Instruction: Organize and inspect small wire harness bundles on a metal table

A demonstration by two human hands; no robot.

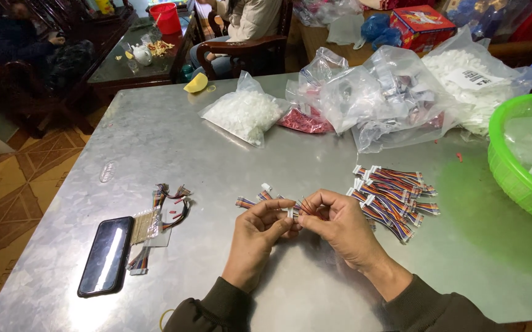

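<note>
Both my hands meet over the metal table, a little in front of me. My left hand and my right hand pinch the same short multicoloured wire harness with a small white connector between the fingertips. Its striped wires stick out to the left at the loose end. A pile of finished-looking harnesses, each with white connectors and rainbow wires, lies just right of my right hand. Dark green sleeves cover both wrists.
A black phone lies at the front left beside a few loose harnesses. Clear bags of white parts and other parts fill the back. A green plastic basket stands at right. A person sits behind the table.
</note>
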